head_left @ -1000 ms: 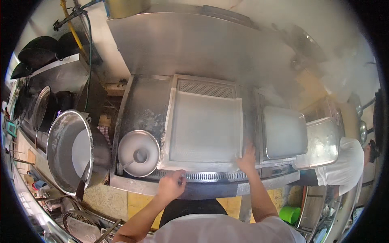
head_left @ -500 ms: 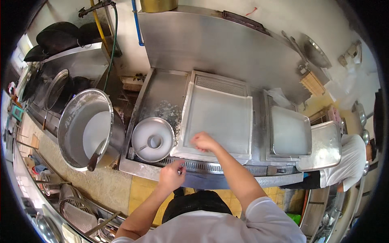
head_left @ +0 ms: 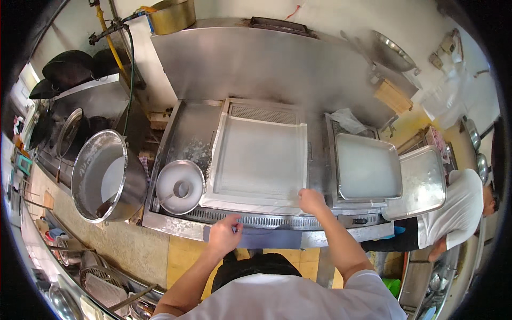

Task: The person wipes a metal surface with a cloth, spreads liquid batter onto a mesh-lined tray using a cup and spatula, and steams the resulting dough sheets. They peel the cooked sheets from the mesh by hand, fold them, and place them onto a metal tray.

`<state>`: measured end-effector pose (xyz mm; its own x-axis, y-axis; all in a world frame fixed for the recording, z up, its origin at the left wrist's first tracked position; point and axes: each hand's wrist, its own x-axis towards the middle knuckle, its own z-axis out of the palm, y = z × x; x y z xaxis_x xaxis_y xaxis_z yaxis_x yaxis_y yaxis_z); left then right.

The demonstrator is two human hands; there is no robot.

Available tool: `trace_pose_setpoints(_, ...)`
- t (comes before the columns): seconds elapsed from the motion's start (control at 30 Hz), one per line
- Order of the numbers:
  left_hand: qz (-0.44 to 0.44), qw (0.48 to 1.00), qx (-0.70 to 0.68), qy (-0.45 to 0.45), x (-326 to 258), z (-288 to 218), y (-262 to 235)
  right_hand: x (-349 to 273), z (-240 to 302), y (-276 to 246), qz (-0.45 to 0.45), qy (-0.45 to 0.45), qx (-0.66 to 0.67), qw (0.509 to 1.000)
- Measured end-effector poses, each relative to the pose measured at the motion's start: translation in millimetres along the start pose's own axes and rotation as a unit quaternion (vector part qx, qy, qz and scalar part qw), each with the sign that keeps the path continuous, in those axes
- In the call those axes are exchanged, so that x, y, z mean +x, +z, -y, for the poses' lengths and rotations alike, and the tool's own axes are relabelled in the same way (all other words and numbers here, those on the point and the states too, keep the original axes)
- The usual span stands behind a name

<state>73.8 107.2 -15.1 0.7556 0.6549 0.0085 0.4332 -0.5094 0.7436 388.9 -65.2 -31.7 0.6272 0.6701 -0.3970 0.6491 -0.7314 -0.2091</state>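
A white cloth lies stretched over a square perforated steamer tray, with a pale, smooth layer across it. At its near right corner my right hand has fingers pinched together on the cloth's edge. My left hand hovers just in front of the counter's slotted near rim, fingers curled; whether anything small is inside them cannot be made out. Left of the cloth sits a round metal bowl of white liquid, with a ladle resting in it.
A large steel pot of white batter stands at left. On the right are a rectangular tray with a whitish layer and a bare metal tray. A person in a white shirt bends beside them. Woks hang far left.
My right hand has moved right along the cloth, from its near left part to the near right corner. The left hand stays low and curled. The whole view has shifted slightly.
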Motion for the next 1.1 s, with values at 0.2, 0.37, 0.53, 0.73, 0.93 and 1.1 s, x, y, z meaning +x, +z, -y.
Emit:
trace_pose_setpoints(0.2, 0.008, 1.0, -0.006, -0.011, -2, -36, 21, -16, -22, -1, 0.031, -0.062, -0.069, 0.995)
trace_pose_setpoints(0.37, 0.004, 0.999, -0.031, -0.042, -11, -37, 5, -23, 13, -19, -0.003, -0.045, -0.061, 0.997)
trace_pose_setpoints(0.53, -0.08, 0.996, -0.023, -0.011, -24, -17, -49, -44, 132, -37, -0.136, -0.216, 0.103, 0.961)
trace_pose_setpoints(0.73, -0.253, 0.965, -0.074, 0.002, -60, -3, -174, -75, 326, -64, -0.099, -0.447, 0.214, 0.863)
trace_pose_setpoints(0.93, -0.437, 0.896, -0.042, -0.057, -114, 80, -306, -114, 524, -83, -0.13, -0.64, 0.114, 0.748)
trace_pose_setpoints(1.1, -0.429, 0.896, 0.008, -0.119, -119, 147, -364, -80, 631, -59, -0.092, -0.727, -0.1, 0.673)
